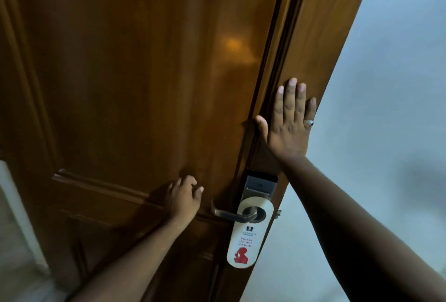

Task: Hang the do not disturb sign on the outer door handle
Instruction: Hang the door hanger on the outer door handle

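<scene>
Sign: I see the do not disturb sign [248,234] already hung, its cut-out hole around the neck of the lever door handle [235,215], just below the card-lock plate [260,186].
Sign axis: long axis runs down from the handle, leaning slightly lower-left in my view; printed face and red figure toward me.
Left hand: my left hand [183,196] is empty, fingers loosely curled, near the door panel [135,79]; contact with the wood I cannot tell.
Right hand: my right hand [289,120] is spread flat, fingers apart, palm pressed on the door frame [321,36] above the lock. A ring shows on one finger.
Key relation: sign lies right of and slightly below the left hand, with the lever's free end pointing toward that hand. Left hand is clearly nearer; right hand is well above.
Judgement: hanging looks done. If the sign needs straightening, I would use the left hand.
Risk: brushing the lever could swing the sign.
</scene>
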